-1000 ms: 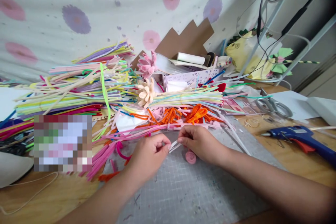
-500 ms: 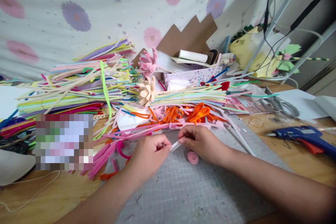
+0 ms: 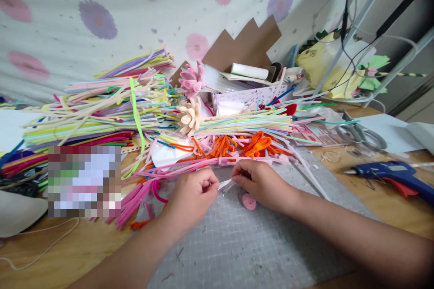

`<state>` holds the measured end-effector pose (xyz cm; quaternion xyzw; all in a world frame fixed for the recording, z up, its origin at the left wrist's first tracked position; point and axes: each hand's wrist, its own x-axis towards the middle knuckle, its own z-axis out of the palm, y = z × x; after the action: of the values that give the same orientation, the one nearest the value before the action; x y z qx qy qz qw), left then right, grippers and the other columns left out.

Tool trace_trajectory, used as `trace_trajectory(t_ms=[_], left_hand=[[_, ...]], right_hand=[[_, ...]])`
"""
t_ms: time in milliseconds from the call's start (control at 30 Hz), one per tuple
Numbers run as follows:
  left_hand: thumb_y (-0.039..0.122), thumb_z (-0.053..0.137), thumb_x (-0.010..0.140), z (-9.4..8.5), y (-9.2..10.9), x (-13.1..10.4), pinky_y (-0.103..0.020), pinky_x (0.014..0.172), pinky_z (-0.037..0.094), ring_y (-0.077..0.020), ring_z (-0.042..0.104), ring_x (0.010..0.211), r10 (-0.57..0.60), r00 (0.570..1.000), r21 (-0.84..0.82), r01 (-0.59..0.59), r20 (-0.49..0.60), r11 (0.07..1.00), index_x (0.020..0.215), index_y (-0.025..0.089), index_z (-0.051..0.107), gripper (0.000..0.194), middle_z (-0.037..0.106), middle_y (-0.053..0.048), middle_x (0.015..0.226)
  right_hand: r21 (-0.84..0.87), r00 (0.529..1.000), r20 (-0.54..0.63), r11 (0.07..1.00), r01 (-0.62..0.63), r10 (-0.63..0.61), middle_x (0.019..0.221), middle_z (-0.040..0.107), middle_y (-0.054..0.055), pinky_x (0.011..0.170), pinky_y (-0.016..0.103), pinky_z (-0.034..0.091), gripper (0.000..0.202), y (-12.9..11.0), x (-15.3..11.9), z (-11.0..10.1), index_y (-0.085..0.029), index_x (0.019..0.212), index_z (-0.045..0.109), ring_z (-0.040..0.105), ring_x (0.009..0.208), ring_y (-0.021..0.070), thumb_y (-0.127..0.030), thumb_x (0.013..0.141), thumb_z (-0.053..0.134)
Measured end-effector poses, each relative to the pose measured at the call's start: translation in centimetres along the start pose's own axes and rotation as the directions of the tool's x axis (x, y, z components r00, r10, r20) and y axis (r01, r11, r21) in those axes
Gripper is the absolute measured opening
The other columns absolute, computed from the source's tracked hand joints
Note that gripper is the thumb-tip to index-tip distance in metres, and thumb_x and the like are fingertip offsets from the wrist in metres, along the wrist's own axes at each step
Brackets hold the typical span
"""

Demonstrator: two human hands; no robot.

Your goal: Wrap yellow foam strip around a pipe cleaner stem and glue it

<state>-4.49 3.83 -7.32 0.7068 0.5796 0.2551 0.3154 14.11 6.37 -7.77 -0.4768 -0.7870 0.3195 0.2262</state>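
Between my two hands stretches a small bunch of thin white strands [image 3: 225, 184], spread a little like a fan, with a tiny glint at its lower edge. My left hand [image 3: 194, 193] is closed in a pinch at the left end of the strands. The right end sits between the thumb and fingertips of my right hand [image 3: 259, 185], also closed. Just below my right hand, a coiled pink spiral [image 3: 249, 201] lies on the grey cutting mat [image 3: 237, 244]. Pink pipe cleaners [image 3: 135, 201] and bundles of orange pipe cleaners [image 3: 259, 144] lie beyond and left of my hands.
Piled pipe cleaners [image 3: 101, 113] cover the back left, near a cream fuzzy flower [image 3: 190, 116] and a pink fuzzy flower [image 3: 191, 79]. On the right lie a blue glue gun [image 3: 384, 174] and grey scissors [image 3: 361, 135]. A blurred-out patch [image 3: 84, 180] hides something at left.
My hands have drawn slightly apart, the left shifting a little left. More of the white strands shows between them, more fanned out than before. The pink spiral stays in place.
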Motion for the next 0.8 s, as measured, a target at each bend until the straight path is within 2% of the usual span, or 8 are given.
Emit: trace_trajectory(t_ms=[167,300,400,500,567,633,700,800], left_hand=[[0.015,0.049,0.072,-0.4,0.1,0.0,-0.02,0.043,0.026,-0.0097,0.039,0.043,-0.001,0.996,0.02,0.002,-0.087,1.0,0.059,0.019,0.052,0.014,0.042,0.008,0.046],[0.021,0.049,0.077,-0.5,-0.4,0.0,-0.021,0.045,0.028,-0.0109,0.04,0.046,0.007,0.986,0.009,-0.005,-0.167,1.0,0.066,0.02,0.053,0.012,0.044,0.007,0.05],[0.026,0.048,0.081,-0.5,-0.5,-0.1,-0.022,0.047,0.03,-0.0117,0.042,0.049,0.021,0.984,-0.021,-0.025,-0.18,0.999,0.071,0.02,0.054,0.014,0.046,0.006,0.053],[0.027,0.047,0.082,-0.4,-0.2,-0.3,-0.022,0.047,0.032,-0.0118,0.043,0.049,0.045,0.991,-0.06,-0.053,-0.125,0.997,0.072,0.019,0.055,0.015,0.047,0.006,0.054],[0.026,0.047,0.082,-0.3,0.4,-0.6,-0.021,0.046,0.033,-0.0116,0.043,0.049,0.067,0.996,-0.078,-0.072,-0.065,0.994,0.071,0.019,0.055,0.015,0.046,0.006,0.053],[0.024,0.049,0.081,-0.1,1.0,-1.0,-0.021,0.046,0.033,-0.0111,0.044,0.049,0.09,0.996,-0.081,-0.09,-0.011,0.993,0.069,0.019,0.056,0.014,0.046,0.006,0.053],[0.02,0.051,0.079,0.2,1.6,-1.5,-0.02,0.047,0.033,-0.0105,0.044,0.049,0.117,0.992,-0.063,-0.115,0.038,0.991,0.068,0.018,0.057,0.013,0.046,0.007,0.052],[0.016,0.052,0.078,0.7,2.2,-2.3,-0.02,0.046,0.031,-0.0092,0.041,0.047,0.151,0.984,-0.031,-0.148,0.093,0.988,0.066,0.017,0.057,0.013,0.044,0.007,0.051]], right_hand=[[-0.109,0.999,-0.041,0.994,-0.019,0.014,0.069,0.062,0.001,0.055,0.022,0.035,0.013,0.3,0.1,-0.2,-0.017,0.074,0.059,0.053,0.061,0.013,-0.012,0.083,0.051],[-0.216,0.998,-0.054,0.976,-0.026,0.014,0.07,0.065,0.003,0.057,0.024,0.036,0.015,0.7,-0.2,-0.6,-0.017,0.072,0.061,0.056,0.062,0.0152,-0.013,0.083,0.051],[-0.298,0.998,-0.061,0.955,-0.007,-0.012,0.076,0.065,0.007,0.062,0.028,0.038,0.018,0.8,-0.8,-1.3,-0.015,0.073,0.064,0.058,0.068,0.019,-0.014,0.085,0.051],[-0.347,0.99,-0.128,0.938,0.012,-0.06,0.086,0.064,0.011,0.068,0.032,0.041,0.02,0.7,-1.7,-2.2,-0.013,0.087,0.068,0.058,0.077,0.0223,-0.017,0.088,0.048],[-0.316,0.963,-0.189,0.94,0.127,-0.194,0.097,0.063,0.012,0.076,0.032,0.043,0.022,0.3,-2.5,-2.5,-0.013,0.102,0.066,0.058,0.087,0.0221,-0.016,0.089,0.049],[-0.252,0.915,-0.203,0.922,0.295,-0.348,0.108,0.062,0.011,0.084,0.031,0.043,0.027,-0.2,-3.4,-2.5,-0.014,0.114,0.061,0.056,0.097,0.0209,-0.017,0.088,0.054],[-0.184,0.904,-0.143,0.908,0.375,-0.402,0.106,0.064,0.009,0.082,0.029,0.044,0.033,-0.7,-4.2,-2.0,-0.016,0.117,0.058,0.057,0.095,0.0196,-0.02,0.085,0.06],[-0.164,0.946,-0.005,0.933,0.32,-0.325,0.082,0.065,0.002,0.066,0.026,0.044,0.015,-1.0,-5.2,-1.0,-0.021,0.099,0.064,0.059,0.075,0.0166,-0.018,0.086,0.058]])
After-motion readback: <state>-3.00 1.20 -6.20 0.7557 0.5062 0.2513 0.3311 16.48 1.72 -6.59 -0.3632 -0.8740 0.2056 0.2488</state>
